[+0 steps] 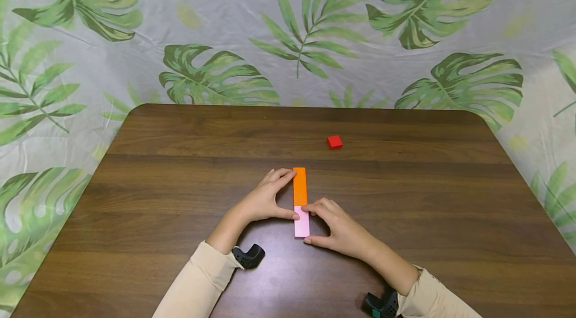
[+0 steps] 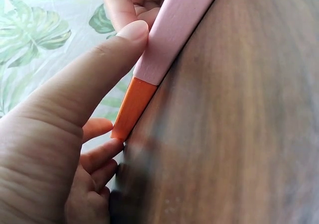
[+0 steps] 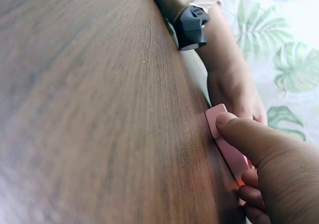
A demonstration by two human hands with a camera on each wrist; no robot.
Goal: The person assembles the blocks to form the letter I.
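An orange block (image 1: pixel 300 187) and a pink block (image 1: pixel 302 225) lie end to end in one straight line on the dark wooden table (image 1: pixel 157 208). My left hand (image 1: pixel 263 198) is along their left side. Its fingertips touch the far part of the orange block, and its thumb is against the pink block's left edge. On the other side, my right hand (image 1: pixel 342 230) has its index fingertip by the seam between the blocks. The right thumb touches the pink block's near right corner, seen also in the right wrist view on the pink block (image 3: pixel 232 154).
A small red block (image 1: pixel 334 142) lies farther back on the table, right of the line of blocks. Each wrist wears a black device, one on the left wrist (image 1: pixel 249 256) and one on the right wrist (image 1: pixel 381 303). A leaf-patterned cloth (image 1: pixel 315 33) hangs behind the table.
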